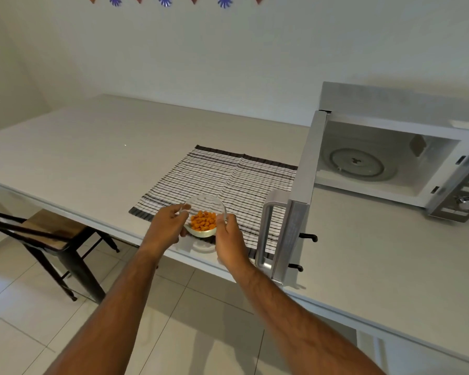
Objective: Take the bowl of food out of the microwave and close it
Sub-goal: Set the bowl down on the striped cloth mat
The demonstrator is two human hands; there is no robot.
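We see the glass bowl (205, 212) with orange food (203, 220) in it held over the near edge of the striped cloth (228, 180), at the front of the desk (92, 147). Whether its base touches the cloth we cannot tell. Our left hand (168, 223) grasps the bowl's left rim with thumb and fingers, and our right hand (229, 236) grasps the right side. Just to the right the microwave door (295, 212) stands wide open, its handle (268, 228) facing us. Behind it the microwave (406, 158) sits on the desk, its cavity holding only the turntable (356, 163). A chair (46, 234) stands under the desk's left end on the tiled floor (173, 334).
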